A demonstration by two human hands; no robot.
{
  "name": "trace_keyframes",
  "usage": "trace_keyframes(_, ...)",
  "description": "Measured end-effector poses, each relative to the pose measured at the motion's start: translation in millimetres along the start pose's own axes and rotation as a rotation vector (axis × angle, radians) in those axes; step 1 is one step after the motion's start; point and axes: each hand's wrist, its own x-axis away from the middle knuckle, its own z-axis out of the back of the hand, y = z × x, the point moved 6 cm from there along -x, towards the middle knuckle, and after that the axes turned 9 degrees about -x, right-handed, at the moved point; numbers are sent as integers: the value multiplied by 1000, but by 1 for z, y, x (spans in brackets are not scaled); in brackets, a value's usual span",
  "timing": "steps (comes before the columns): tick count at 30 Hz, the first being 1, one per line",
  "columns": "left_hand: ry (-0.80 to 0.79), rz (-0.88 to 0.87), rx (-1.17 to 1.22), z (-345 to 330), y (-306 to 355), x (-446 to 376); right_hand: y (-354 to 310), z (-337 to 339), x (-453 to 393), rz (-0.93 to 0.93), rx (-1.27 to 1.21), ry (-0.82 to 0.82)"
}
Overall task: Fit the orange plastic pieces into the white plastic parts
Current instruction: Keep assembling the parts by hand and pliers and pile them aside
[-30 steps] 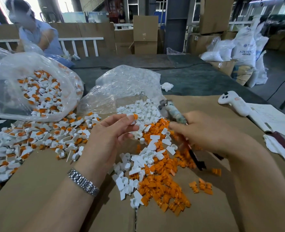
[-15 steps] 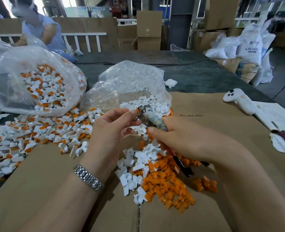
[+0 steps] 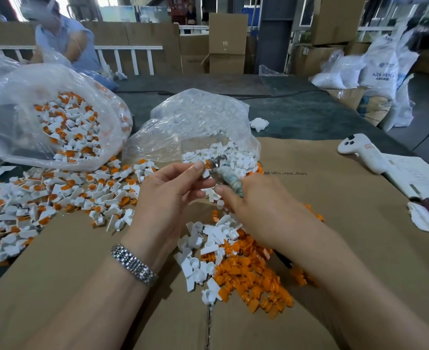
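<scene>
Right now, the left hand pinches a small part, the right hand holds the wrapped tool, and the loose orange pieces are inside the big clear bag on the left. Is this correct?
Not quite. In the head view the loose orange pieces lie in a pile on the cardboard, not in the big clear bag, which holds assembled white-and-orange parts. The left hand does pinch a small part, and the right hand holds the wrapped tool.

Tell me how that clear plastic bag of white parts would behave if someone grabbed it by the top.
The clear bag is thin and crinkled, so it would probably flop and sag. Its mouth lies open, with white parts spilling onto the cardboard, so more would likely pour out. It is probably light.
</scene>
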Motion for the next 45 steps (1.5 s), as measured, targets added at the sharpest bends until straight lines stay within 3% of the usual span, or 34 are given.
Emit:
trace_keyframes(6,26,-55,-70,6,6,0,10,15,7,-85,-260,-194)
trace_keyframes(11,87,-32,-260,10,7,0,47,47,-12,-106,-124,66)
trace_keyframes(13,142,-52,-439,16,8,-1,71,50,-20,-157,1,135)
trace_keyframes(17,365,-216,-1010,42,23,-4,109,46,-26,-304,254,181)
trace_keyframes(21,517,-247,-1400,57,31,-6,111,40,-27,-315,399,159)
trace_keyframes(23,465,-307,-1412,50,31,-8,109,36,-28,-313,409,128)
trace_keyframes(27,161,-352,-1271,22,18,-8,101,37,-28,-275,380,147)
trace_keyframes(31,-56,-383,-1308,4,6,-7,73,40,-25,-2,133,152)
trace_keyframes(35,-136,-365,-1278,5,2,-9,54,13,-18,109,-47,-110)
trace_keyframes(40,-207,-357,-1275,0,-4,-9,51,5,-20,151,12,-67)
trace_keyframes(45,-261,-449,-1438,-19,-12,-7,54,9,-21,139,29,-15)
